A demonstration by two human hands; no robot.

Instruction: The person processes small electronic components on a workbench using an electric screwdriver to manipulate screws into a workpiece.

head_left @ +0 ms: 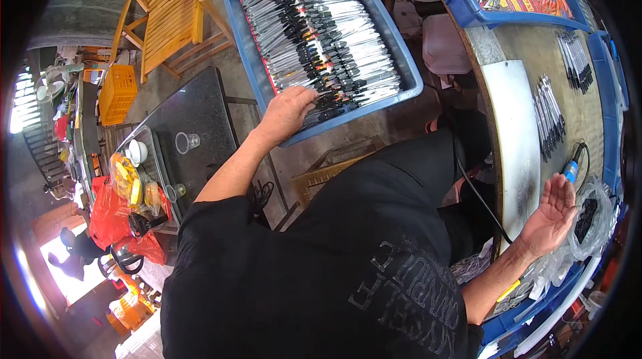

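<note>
My left hand (287, 115) reaches over the near rim of a blue tray (354, 118), its fingers curled down at the pens. What they grip is hidden. Rows of pens (364, 31), slim with clear or silver bodies and black parts, fill the tray. At the workbench on the right, my right hand (550, 215) is palm up, fingers apart, with nothing in it. Close by are a blue-handled corded tool (570, 170) and a clear plastic bag (597, 228) of small black parts. Two groups of pens lie on the bench, one nearer (548, 118) and one farther (575, 61).
A white board (511, 138) lies along the bench's left edge, and a blue tray (471, 15) stands at its far end. Left are a black table (200, 108) with a clear cup (188, 142), a wooden folding chair (160, 11), an orange crate (118, 95) and red bags (107, 215).
</note>
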